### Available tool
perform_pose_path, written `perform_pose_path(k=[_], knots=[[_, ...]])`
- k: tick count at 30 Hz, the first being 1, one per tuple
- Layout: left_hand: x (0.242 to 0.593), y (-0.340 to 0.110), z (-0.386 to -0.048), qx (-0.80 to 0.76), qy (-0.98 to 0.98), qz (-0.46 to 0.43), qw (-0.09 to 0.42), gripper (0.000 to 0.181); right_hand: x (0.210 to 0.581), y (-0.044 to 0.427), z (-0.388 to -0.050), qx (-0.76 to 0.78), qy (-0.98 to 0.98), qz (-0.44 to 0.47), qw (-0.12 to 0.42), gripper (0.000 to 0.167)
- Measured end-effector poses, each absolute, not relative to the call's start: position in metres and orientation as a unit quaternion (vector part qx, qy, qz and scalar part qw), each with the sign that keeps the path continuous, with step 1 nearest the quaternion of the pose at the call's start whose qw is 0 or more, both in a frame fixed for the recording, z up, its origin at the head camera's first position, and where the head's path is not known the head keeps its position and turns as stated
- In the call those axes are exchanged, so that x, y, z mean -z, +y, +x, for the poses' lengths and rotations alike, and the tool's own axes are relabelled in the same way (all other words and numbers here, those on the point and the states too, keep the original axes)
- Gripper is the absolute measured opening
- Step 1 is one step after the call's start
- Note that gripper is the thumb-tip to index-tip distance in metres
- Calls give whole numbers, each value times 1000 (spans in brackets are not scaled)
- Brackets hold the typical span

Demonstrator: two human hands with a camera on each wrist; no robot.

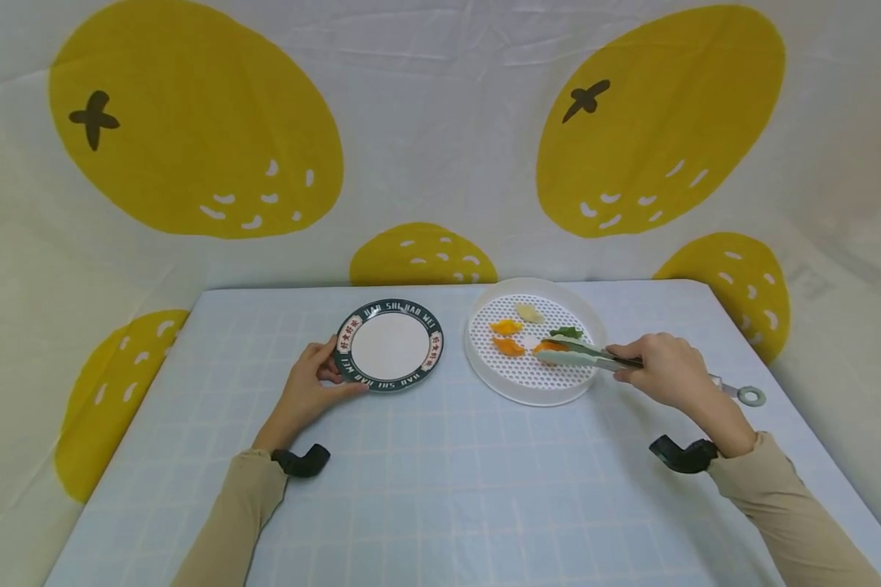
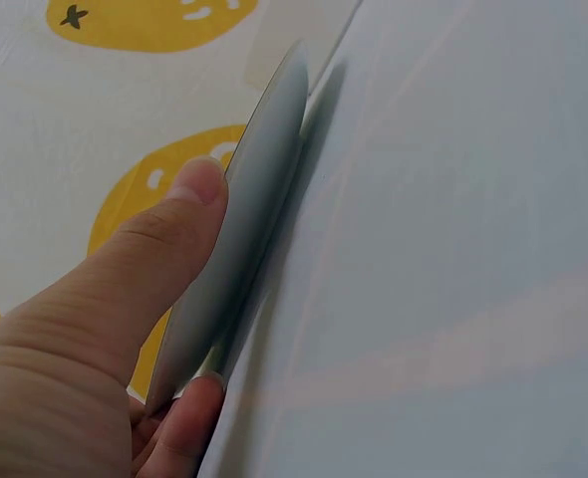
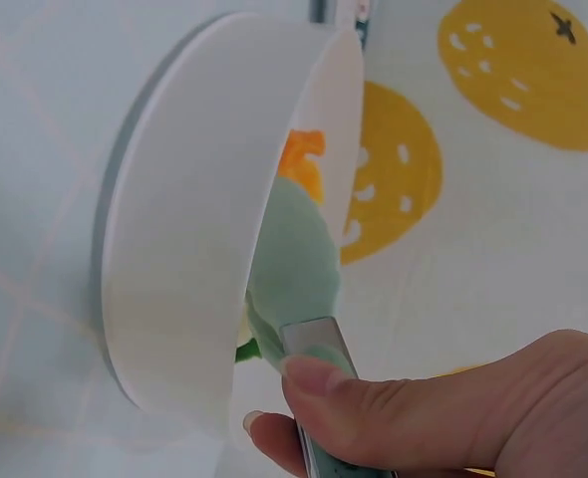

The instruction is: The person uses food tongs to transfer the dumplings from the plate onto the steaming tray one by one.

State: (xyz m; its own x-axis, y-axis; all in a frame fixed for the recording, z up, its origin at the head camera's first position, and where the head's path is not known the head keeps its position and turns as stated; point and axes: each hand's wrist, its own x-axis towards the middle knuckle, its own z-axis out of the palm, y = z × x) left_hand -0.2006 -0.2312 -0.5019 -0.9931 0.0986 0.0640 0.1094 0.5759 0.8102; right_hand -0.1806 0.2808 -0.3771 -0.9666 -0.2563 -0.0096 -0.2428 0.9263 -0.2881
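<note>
My left hand (image 1: 316,379) grips the left and near rim of a round plate (image 1: 390,346), white in the middle with a dark green lettered border. In the left wrist view the plate (image 2: 244,219) appears edge-on, the thumb against its rim and fingers beneath. My right hand (image 1: 664,368) holds metal tongs (image 1: 602,360) with pale green tips. Those tips reach into a white perforated steamer basket (image 1: 532,395), around an orange food-like piece (image 1: 551,346). In the right wrist view the basket wall (image 3: 194,209) partly hides the tips; whether they touch the piece I cannot tell.
Inside the basket also lie a pale piece (image 1: 529,313), a yellow piece (image 1: 506,327), another orange piece (image 1: 509,347) and a green piece (image 1: 566,332). A light blue checked cloth (image 1: 440,489) covers the table. Behind it hangs fabric (image 1: 440,122) printed with yellow fruit.
</note>
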Motion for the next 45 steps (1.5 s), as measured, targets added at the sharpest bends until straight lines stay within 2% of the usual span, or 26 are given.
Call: perform_pose_path(k=[9,22,32,45], knots=[[502,-233,-202,453,-890,-61,12,114,378,277,-180,166,975,-139,45,41],[503,-233,-201,457,-887,-66,13,113,372,278,-178,154,977,-135,52,55],[502,-233,-201,460,-885,-69,14,113,365,273,-173,218,963,-159,9,57],[501,-233,-201,459,-885,-72,18,113,371,203,-160,333,925,-161,-82,59]])
